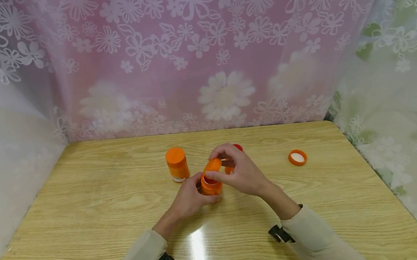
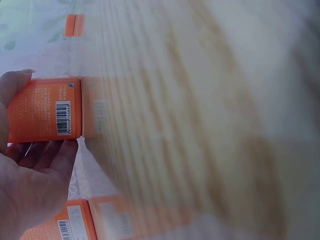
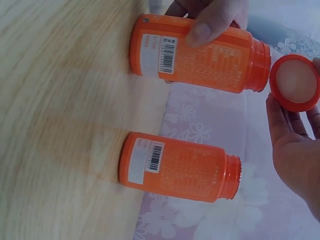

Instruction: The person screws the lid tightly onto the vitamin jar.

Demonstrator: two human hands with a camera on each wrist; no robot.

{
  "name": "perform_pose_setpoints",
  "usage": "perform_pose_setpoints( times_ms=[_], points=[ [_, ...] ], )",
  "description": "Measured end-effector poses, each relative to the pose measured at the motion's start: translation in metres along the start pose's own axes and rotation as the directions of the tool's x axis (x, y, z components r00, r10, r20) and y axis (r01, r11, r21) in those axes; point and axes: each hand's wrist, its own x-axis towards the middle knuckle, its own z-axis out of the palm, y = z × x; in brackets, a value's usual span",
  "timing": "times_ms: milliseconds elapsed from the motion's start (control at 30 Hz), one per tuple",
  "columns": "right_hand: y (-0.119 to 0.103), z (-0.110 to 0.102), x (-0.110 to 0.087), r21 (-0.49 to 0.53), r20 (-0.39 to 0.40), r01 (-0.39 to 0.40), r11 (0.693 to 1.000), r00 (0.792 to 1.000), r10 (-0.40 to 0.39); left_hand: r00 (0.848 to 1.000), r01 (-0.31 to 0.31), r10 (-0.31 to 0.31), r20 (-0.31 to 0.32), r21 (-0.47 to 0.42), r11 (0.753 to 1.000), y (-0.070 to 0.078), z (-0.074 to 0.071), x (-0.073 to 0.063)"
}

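My left hand (image 1: 189,199) grips the body of an orange bottle (image 1: 212,189) that stands on the table, thumb on one side and fingers on the other. Its neck is bare in the right wrist view. In my right hand (image 1: 247,176) is an orange lid (image 1: 213,164), pinched and tilted just above the bottle's mouth. The white inside of this lid (image 3: 296,81) faces the right wrist camera, and it stands at the bottle's rim. Behind my right hand, partly hidden, is a second orange bottle (image 3: 180,167) without a lid.
A third orange bottle (image 1: 177,165), its lid on, stands left of my hands. Farther right, a loose orange lid (image 1: 297,157) lies with its white inside up on the wooden table (image 1: 101,216). Flowered curtains (image 1: 221,55) hang behind and at both sides.
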Motion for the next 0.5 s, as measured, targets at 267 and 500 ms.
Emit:
perform_pose_setpoints(
  times_ms=[267,500],
  points=[
    [0.023,0.002,-0.004,0.043,0.023,0.025,0.999,0.999,-0.026,1.0,-0.002,0.002,0.005,-0.008,1.0,0.001,0.0,0.0],
    [0.005,0.002,-0.007,0.039,0.033,-0.007,0.999,0.999,0.006,1.0,-0.014,0.014,0.006,0.007,1.0,0.001,0.0,-0.001]
  ],
)
